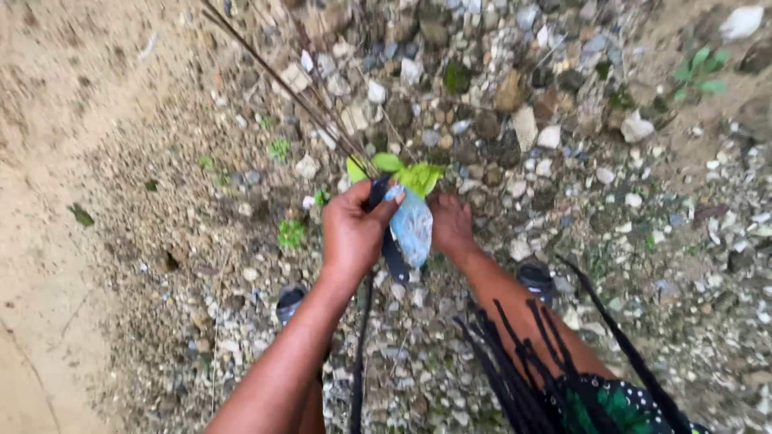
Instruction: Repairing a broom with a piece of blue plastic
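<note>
My left hand (354, 229) is closed around a dark strap-like strip (376, 193) and pinches the top of a crumpled pale blue plastic bag (412, 227). Partly hidden behind that bag, my right hand (450, 225) rests low on the stony ground, and whether it grips anything cannot be seen. Just above both hands grows a small plant with bright green leaves (406, 173). Thin dry brown stems (289, 88) slant from the upper left down to the plant. The dark strip hangs down between my forearms.
Loose stones and gravel (498, 120) cover the ground around the plant. Bare sandy soil (56, 161) lies to the left. Small green weeds (291, 233) and another green seedling (698, 72) grow nearby. Dark footwear tips (289, 301) and dangling black strands (523, 362) show below.
</note>
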